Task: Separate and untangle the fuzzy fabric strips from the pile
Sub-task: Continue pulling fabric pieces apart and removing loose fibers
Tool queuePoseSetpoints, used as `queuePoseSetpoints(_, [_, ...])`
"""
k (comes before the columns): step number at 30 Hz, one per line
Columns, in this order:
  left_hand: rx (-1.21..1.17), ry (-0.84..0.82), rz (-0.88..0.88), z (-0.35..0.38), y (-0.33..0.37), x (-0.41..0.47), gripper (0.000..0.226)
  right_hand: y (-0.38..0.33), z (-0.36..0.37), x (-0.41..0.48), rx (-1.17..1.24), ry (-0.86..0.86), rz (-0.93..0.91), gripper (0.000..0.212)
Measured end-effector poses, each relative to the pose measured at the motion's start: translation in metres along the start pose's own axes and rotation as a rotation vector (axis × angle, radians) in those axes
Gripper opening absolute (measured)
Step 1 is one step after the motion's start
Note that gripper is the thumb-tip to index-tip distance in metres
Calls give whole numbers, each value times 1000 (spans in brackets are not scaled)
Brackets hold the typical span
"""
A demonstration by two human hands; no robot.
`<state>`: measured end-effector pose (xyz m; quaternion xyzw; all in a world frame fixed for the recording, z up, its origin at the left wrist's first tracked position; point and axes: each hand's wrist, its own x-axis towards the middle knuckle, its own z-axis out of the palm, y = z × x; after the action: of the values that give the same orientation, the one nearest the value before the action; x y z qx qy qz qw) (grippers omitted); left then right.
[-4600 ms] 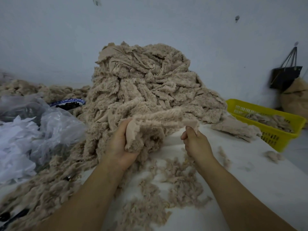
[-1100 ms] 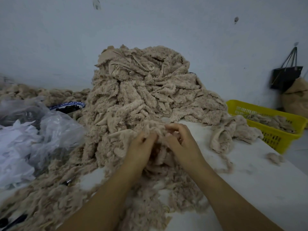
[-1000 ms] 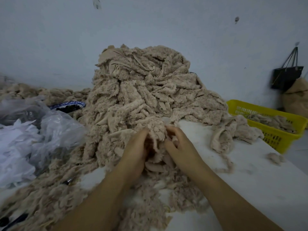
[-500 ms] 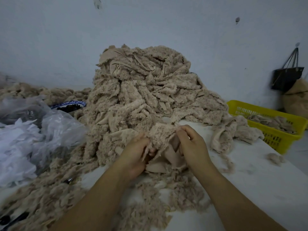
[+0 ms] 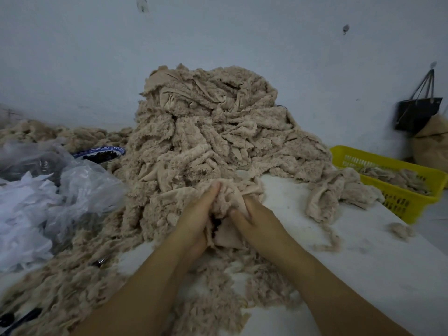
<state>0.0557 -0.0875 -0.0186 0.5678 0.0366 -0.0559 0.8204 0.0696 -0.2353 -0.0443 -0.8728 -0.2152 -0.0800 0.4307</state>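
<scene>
A tall pile of beige fuzzy fabric strips (image 5: 213, 132) rises at the middle of the white table (image 5: 378, 275), against the wall. At the pile's foot my left hand (image 5: 196, 221) and my right hand (image 5: 259, 221) both grip one bunched fabric strip (image 5: 231, 197), fingers curled into its folds. The strip's smooth backing shows between my hands. Loose beige fluff (image 5: 242, 282) lies under my wrists. Another crumpled strip (image 5: 337, 192) lies to the right on the table.
A yellow plastic basket (image 5: 400, 204) with strips in it stands at the right edge. Clear plastic bags with white scraps (image 5: 48, 197) fill the left. A blue-rimmed bowl (image 5: 101, 152) sits behind them. A black bag (image 5: 417, 112) hangs on the wall.
Both hands have closed tighter around the strip and drawn it a little nearer to me, bunching it between them. The big pile has not moved.
</scene>
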Motion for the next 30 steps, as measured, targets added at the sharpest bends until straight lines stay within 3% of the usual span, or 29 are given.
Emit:
queuePoseSetpoints(7, [-561, 125, 173, -24, 20, 11, 50, 23, -32, 9, 92, 410, 324, 22])
queuePoseSetpoints(11, [-647, 113, 167, -27, 16, 13, 56, 25, -31, 9, 68, 463, 379, 35])
queuePoseSetpoints(15, [-761, 257, 242, -44, 23, 18, 52, 29, -41, 11, 295, 698, 495, 23])
queuePoseSetpoints(19, [-683, 228, 250, -42, 22, 21, 49, 30, -42, 6, 400, 782, 448, 23])
queuePoseSetpoints(25, [-559, 65, 198, -36, 18, 17, 42, 3, -30, 1, 415, 601, 200, 38])
queuePoseSetpoints(27, [-527, -14, 163, -28, 15, 14, 39, -7, -28, -5, 534, 434, 100, 61])
queuePoseSetpoints(30, [-451, -129, 122, -13, 11, 7, 43, -12, -13, -7, 354, 193, -4, 71])
